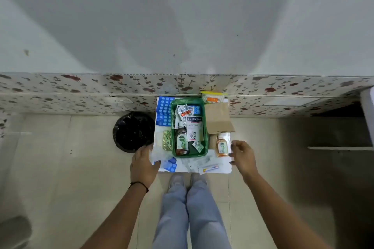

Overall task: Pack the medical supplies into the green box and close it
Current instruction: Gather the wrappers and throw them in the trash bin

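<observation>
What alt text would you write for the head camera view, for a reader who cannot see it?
Seen from above, a person's left hand and right hand reach toward a small white table holding an open green box partly filled with medical supplies. A small orange bottle, blue pill strips and a tube lie outside it.

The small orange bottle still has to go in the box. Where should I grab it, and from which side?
Likely across the body of the orange bottle, from the right, where the right hand already hovers open. It lies flat with its cap pointing away, and the green box crowds its left side.
</observation>
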